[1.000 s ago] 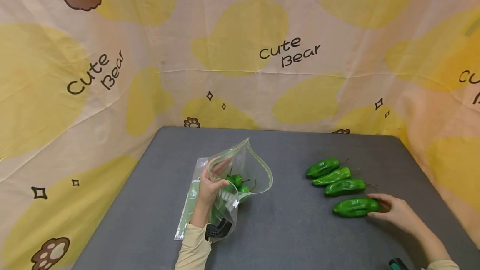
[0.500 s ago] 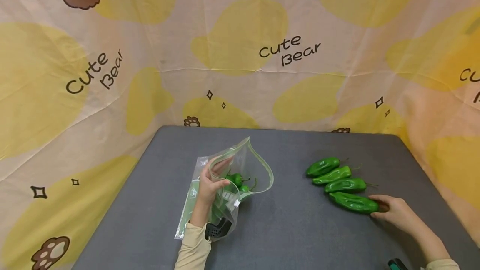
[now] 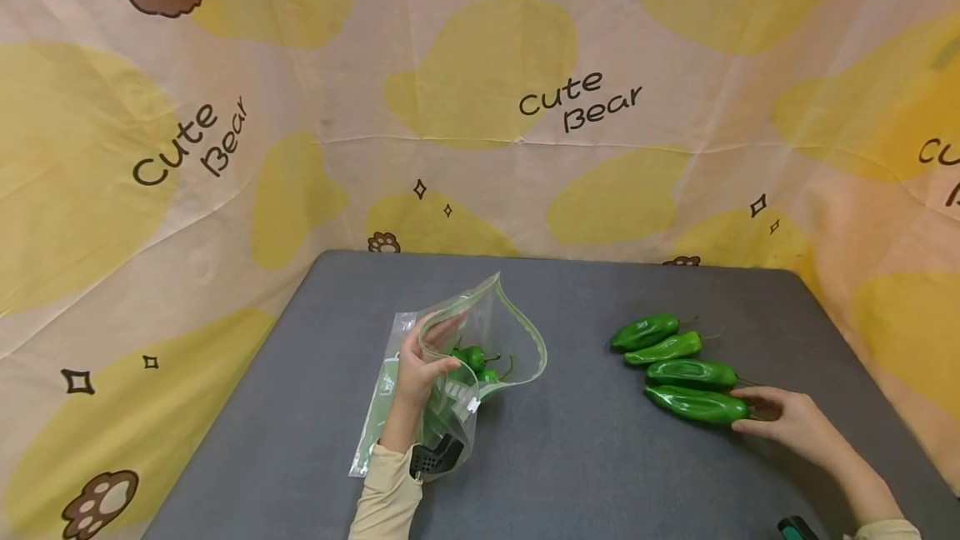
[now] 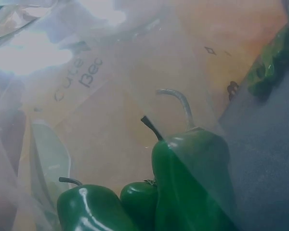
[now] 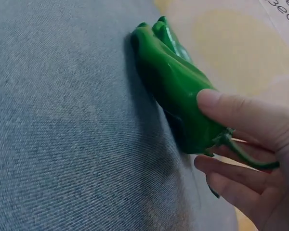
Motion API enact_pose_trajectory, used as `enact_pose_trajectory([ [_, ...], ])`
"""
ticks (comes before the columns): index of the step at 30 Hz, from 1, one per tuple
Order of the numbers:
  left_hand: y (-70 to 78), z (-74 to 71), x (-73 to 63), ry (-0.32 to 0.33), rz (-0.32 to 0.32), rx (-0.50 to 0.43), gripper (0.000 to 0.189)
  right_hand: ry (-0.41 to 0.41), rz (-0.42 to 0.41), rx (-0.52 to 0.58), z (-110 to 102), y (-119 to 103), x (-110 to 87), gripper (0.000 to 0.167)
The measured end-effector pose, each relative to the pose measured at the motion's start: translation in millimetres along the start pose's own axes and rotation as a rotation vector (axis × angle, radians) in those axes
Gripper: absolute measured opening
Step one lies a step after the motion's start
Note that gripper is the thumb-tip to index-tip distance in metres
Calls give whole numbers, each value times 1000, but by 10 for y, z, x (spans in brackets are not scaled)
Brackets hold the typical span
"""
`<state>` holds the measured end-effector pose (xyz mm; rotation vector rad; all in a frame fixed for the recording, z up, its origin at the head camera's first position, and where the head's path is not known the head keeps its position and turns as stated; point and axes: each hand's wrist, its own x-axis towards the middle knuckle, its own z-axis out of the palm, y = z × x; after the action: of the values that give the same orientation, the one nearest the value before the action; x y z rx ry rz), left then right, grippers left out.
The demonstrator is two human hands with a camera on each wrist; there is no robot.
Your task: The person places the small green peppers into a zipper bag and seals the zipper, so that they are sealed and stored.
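My left hand [image 3: 418, 367] holds a clear zip bag [image 3: 517, 332] by its near side, and the bag's green-edged mouth gapes wide. Inside are several green peppers [image 3: 471, 358], their stems pointing up in the left wrist view. Over on the right, my right hand [image 3: 798, 419] grips the stem end of a long green pepper [image 3: 697, 405]. The right wrist view shows the thumb [image 5: 216, 102] pressed on this pepper [image 5: 176, 86], with the other fingers behind and below the stem. The pepper lies on the table against another green pepper [image 3: 692, 373].
Two more green peppers [image 3: 645, 332] lie farther back in the same row. Under the bag is a flat clear-and-green packet [image 3: 378, 398]. A grey cloth covers the table [image 3: 570, 457]. Printed fabric [image 3: 480, 65] hangs around its back and sides.
The nearest pepper has slid left and slightly back, up against its neighbour, with the right hand following. It has also turned a little. The left hand and the bag have hardly moved.
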<state>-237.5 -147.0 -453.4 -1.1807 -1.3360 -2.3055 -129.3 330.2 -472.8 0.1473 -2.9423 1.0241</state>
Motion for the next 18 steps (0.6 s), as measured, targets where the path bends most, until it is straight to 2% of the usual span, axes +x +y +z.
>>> enact_pose_trajectory([
  [4,1,-2,2,-7,13,-2,57,24,41,81,-10,-34,-12,43],
  [8,5,2,-6,7,-1,21,56,43,69,127,-24,-59,-25,42],
  [12,4,1,-11,15,-5,26,56,62,72,154,-29,-82,-22,45],
  [18,3,-4,-10,18,7,15,57,49,52,218,-20,-87,-5,46],
])
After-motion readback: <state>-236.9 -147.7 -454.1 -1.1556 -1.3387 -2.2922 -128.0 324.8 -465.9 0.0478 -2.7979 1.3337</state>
